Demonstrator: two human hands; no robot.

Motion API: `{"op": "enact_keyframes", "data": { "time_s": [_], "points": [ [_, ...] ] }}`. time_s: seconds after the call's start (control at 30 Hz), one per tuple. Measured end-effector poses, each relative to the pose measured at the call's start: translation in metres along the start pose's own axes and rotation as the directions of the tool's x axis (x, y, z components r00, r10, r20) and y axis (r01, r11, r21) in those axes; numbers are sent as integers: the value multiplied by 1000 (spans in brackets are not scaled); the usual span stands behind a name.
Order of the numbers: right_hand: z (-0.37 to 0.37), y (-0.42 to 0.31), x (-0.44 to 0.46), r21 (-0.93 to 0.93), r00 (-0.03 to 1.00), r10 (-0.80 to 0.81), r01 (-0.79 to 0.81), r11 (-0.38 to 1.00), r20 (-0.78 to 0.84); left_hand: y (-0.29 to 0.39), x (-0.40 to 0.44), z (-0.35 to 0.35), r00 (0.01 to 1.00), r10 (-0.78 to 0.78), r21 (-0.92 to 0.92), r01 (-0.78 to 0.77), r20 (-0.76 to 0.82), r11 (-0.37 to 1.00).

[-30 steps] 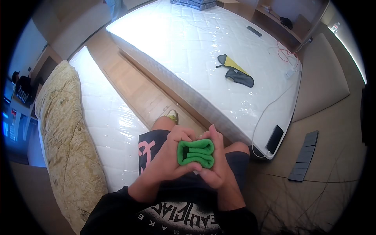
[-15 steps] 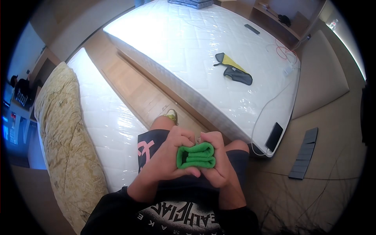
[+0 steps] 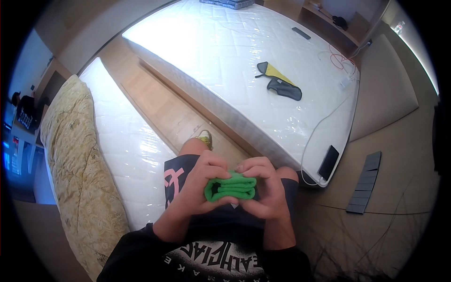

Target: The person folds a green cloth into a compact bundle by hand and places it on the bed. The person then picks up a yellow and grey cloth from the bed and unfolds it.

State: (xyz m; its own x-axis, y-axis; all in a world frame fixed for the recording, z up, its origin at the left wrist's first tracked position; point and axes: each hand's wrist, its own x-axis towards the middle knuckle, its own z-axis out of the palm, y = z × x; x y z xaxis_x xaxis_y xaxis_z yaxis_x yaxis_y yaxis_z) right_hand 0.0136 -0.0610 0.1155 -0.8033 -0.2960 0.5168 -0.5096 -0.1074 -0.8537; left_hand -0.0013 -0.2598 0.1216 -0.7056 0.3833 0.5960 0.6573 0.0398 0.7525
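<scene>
A green cloth, folded into a thick layered bundle, is held above my lap between both hands. My left hand grips its left end, fingers over the top and thumb underneath. On the other end, my right hand has its fingers on top and its thumb below. The folded layers show at the near side, with a dark hollow at the left. A small pale corner, perhaps a label, shows just under the cloth.
A plastic-covered mattress bears a yellow-and-black pouch-like item, a dark remote and a phone on a white cable. Left, a patterned quilt lies on another mattress. A grey strip lies at right.
The green cloth has been pressed flatter and shifted slightly left. My right fingers have moved onto its top edge, and its thumb now shows below.
</scene>
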Motion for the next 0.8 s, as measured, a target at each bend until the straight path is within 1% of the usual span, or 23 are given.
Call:
{"op": "enact_keyframes", "data": {
  "time_s": [0.1, 0.2, 0.4, 0.5, 0.7, 0.8],
  "points": [
    [2, -1, -2, -7, 1000, -6, 6, 1000, 11, 0, 0, 3, 1000, -8, -34, 8, -15, 999],
    [11, -1, -4, -114, 1000, -12, 10, 993, -15, -1, -3, 7, 999, -26, -65, 23, -45, 998],
    [15, -1, -2, -182, 998, -64, 63, 981, 3, -3, -6, 9, 997, -36, -95, 30, -66, 995],
    [11, -6, 0, -187, 999, -45, 49, 981, 26, -3, -6, 8, 998, -29, -81, 24, -63, 996],
    [15, -1, -3, -178, 998, -63, 61, 982, -7, 7, 5, 4, 999, -30, -8, 30, -42, 1000],
    [15, -2, -4, -159, 1000, -26, 25, 987, -7, 7, 4, 1, 1000, 20, 62, -19, -23, 998]
  ]
}}
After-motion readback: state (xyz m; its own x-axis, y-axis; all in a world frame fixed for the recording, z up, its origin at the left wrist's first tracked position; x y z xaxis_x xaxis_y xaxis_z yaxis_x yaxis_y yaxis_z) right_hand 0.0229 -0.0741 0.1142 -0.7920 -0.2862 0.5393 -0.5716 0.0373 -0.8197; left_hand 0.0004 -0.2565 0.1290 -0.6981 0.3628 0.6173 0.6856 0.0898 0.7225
